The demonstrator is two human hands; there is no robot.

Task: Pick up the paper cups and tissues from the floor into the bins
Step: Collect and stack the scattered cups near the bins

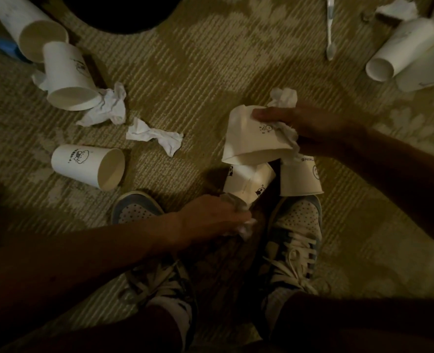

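Clearly light, crushable stuff: right hand (310, 126) fingers clamped on a squashed paper cup (254, 138) plus tissue (284, 96), above the right shoe (295, 225). Left hand (208, 217) fingers curled round a soft tissue wad (246, 229) beside that shoe. Hold cup walls gently.

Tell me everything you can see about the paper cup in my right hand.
The paper cup is white with a small black cartoon print on its wall. It looks squashed, the rim bent out of round, mouth tilted downward. The right hand grips its upper end off the carpet, with crumpled tissue bunched against it in the same grip.
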